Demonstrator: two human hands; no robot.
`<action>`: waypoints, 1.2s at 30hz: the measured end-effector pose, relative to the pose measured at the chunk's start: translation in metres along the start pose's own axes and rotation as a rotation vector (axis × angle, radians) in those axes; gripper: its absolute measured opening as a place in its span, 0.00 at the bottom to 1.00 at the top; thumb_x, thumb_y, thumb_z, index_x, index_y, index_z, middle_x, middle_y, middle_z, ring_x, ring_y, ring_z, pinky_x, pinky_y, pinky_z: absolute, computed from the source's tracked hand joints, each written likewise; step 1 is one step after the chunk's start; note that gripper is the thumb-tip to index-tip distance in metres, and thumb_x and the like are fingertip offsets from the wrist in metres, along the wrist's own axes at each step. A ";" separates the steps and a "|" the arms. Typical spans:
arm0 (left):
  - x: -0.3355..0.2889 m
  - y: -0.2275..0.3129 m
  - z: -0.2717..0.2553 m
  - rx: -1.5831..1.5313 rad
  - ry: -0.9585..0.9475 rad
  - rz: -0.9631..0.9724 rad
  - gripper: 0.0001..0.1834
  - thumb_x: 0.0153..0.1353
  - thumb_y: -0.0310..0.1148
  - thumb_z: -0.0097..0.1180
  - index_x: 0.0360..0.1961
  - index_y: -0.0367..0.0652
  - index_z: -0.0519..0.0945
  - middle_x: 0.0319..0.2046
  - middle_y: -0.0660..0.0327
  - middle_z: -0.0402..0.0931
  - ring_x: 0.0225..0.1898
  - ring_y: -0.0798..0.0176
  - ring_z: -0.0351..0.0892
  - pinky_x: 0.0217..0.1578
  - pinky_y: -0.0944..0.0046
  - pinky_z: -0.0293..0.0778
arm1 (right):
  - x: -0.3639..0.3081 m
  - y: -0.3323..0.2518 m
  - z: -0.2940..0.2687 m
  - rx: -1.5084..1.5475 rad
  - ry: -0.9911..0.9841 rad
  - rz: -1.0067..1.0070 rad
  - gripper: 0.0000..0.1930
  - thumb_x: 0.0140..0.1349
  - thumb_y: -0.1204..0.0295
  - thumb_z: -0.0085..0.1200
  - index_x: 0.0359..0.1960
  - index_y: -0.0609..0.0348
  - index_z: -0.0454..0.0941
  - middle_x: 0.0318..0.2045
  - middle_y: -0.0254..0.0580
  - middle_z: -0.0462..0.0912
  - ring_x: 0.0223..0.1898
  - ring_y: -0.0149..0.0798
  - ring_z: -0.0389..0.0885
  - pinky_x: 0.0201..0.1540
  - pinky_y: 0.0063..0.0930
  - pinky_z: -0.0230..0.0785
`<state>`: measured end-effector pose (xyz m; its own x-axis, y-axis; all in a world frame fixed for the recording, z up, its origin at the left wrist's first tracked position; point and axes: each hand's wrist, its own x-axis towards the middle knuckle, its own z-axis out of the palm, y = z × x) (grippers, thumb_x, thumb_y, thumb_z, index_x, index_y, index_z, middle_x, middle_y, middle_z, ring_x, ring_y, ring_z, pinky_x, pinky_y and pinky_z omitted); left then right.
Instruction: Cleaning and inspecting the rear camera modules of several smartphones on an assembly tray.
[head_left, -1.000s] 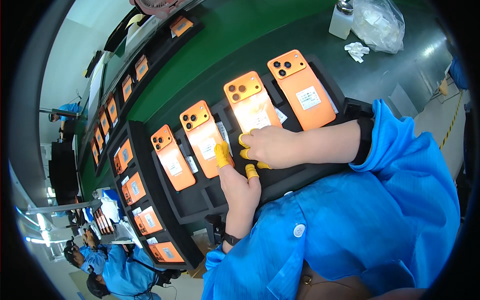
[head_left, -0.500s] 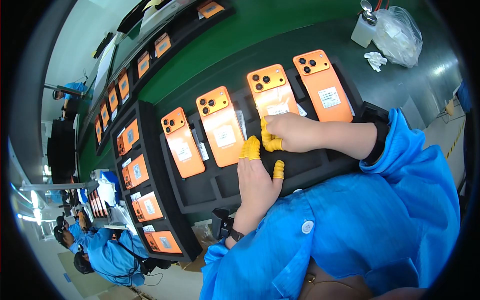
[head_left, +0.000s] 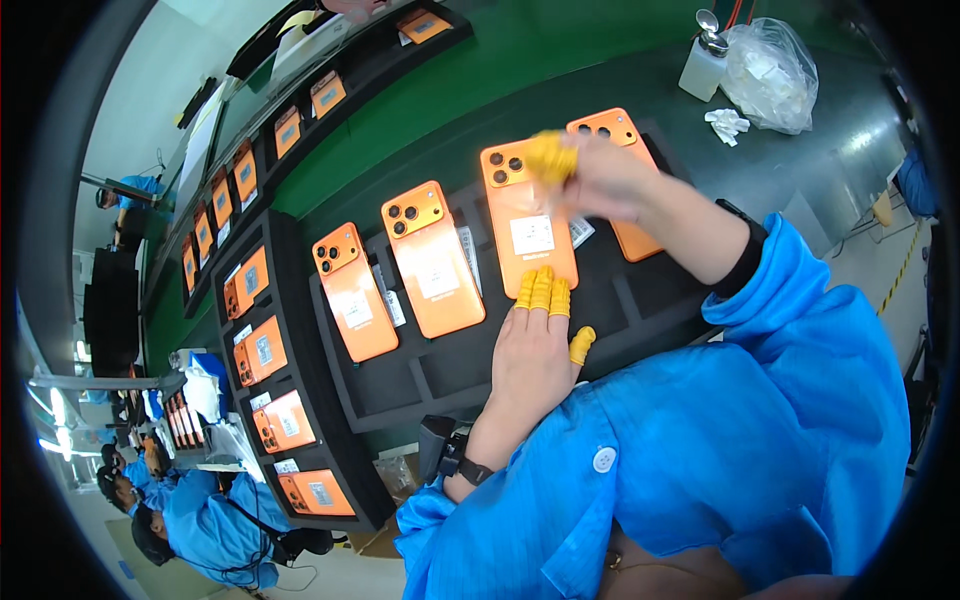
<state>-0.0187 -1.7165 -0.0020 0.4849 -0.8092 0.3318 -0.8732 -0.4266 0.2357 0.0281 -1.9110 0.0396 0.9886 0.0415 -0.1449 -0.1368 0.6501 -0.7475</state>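
Note:
Four-lens-free wording aside, an orange smartphone (head_left: 524,204) lies back up in the black foam tray (head_left: 470,375), with a white label (head_left: 532,234) on it. My left hand (head_left: 535,350) lies flat, its yellow-cotted fingertips resting on that phone's lower edge, thumb apart. Over the phone's upper right part hovers my right hand (head_left: 605,178); its yellow-covered fingers are bunched and blurred, so any thing in them cannot be made out. It partly hides another orange phone (head_left: 634,235) at the right. Two more phones, one nearer (head_left: 432,260) and one farther left (head_left: 354,292), lie in the same tray.
A second foam tray (head_left: 345,440) with several orange phones stands at the left; another tray (head_left: 365,70) runs along the back. At the far right are a pump bottle (head_left: 703,72), a clear bag (head_left: 770,80) and crumpled white tissue (head_left: 727,126). Other people in blue work at the left.
My right hand has risen from the third phone's label toward its camera end, uncovering the label. My left hand has shifted right onto the phone's lower edge. The view has moved slightly.

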 end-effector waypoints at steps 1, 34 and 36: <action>0.000 0.001 -0.001 0.026 -0.004 0.028 0.27 0.48 0.39 0.55 0.45 0.29 0.69 0.47 0.45 0.65 0.45 0.48 0.68 0.47 0.58 0.65 | 0.004 -0.012 -0.027 0.229 -0.190 -0.091 0.10 0.61 0.75 0.37 0.37 0.66 0.70 0.34 0.40 0.73 0.33 0.30 0.72 0.35 0.21 0.67; -0.003 -0.023 -0.033 -0.061 0.089 -0.291 0.23 0.50 0.35 0.55 0.45 0.33 0.69 0.45 0.47 0.66 0.46 0.46 0.65 0.46 0.56 0.63 | -0.204 -0.090 -0.101 -1.719 0.494 0.067 0.30 0.46 0.67 0.58 0.52 0.63 0.63 0.30 0.42 0.76 0.25 0.35 0.72 0.29 0.28 0.63; -0.011 -0.043 -0.041 0.127 0.152 -0.367 0.20 0.53 0.35 0.52 0.44 0.33 0.69 0.44 0.46 0.65 0.47 0.45 0.65 0.47 0.56 0.62 | -0.174 -0.076 -0.072 -1.430 0.485 -0.257 0.28 0.44 0.68 0.59 0.49 0.61 0.66 0.36 0.45 0.74 0.30 0.40 0.73 0.32 0.31 0.65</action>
<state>0.0157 -1.6730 0.0216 0.7584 -0.5294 0.3802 -0.6358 -0.7295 0.2523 -0.1382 -2.0223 0.0756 0.9181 -0.3828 0.1031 -0.1956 -0.6634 -0.7222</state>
